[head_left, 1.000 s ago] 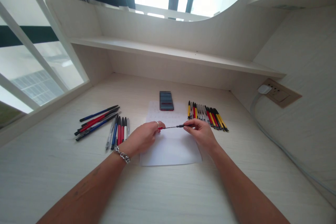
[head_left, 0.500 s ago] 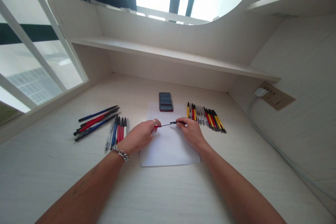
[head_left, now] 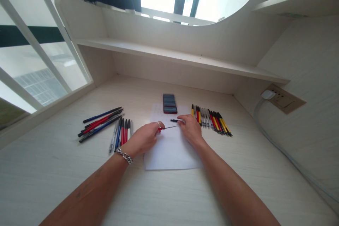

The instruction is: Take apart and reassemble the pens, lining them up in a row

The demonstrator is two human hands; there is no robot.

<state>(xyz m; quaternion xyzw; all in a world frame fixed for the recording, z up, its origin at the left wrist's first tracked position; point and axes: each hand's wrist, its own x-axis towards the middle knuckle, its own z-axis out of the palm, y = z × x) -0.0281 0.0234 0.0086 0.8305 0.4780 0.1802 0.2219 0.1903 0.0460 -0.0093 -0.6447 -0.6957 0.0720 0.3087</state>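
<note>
My left hand [head_left: 147, 136], with a ring and a chain bracelet, pinches a red pen part [head_left: 159, 129]. From it a thin dark pen refill [head_left: 169, 127] sticks out to the right, over the white paper [head_left: 169, 155]. My right hand [head_left: 191, 127] rests at the paper's right side, its index finger and thumb apart. Beside those fingertips lies a black pen barrel [head_left: 174, 120], its right end partly covered by the hand. Part of the paper is hidden beneath both hands.
Several pens [head_left: 102, 123] lie fanned at the left, with an upright row of pens [head_left: 124, 132] near my left wrist. Another row of yellow, red, black and clear pens [head_left: 217, 122] lies right. A phone [head_left: 169, 103] sits behind the paper; a plugged cable [head_left: 265, 134] runs down the right wall.
My right hand's fingers have spread, and the black barrel has come away from the refill's tip toward the back. My left hand still holds the red part.
</note>
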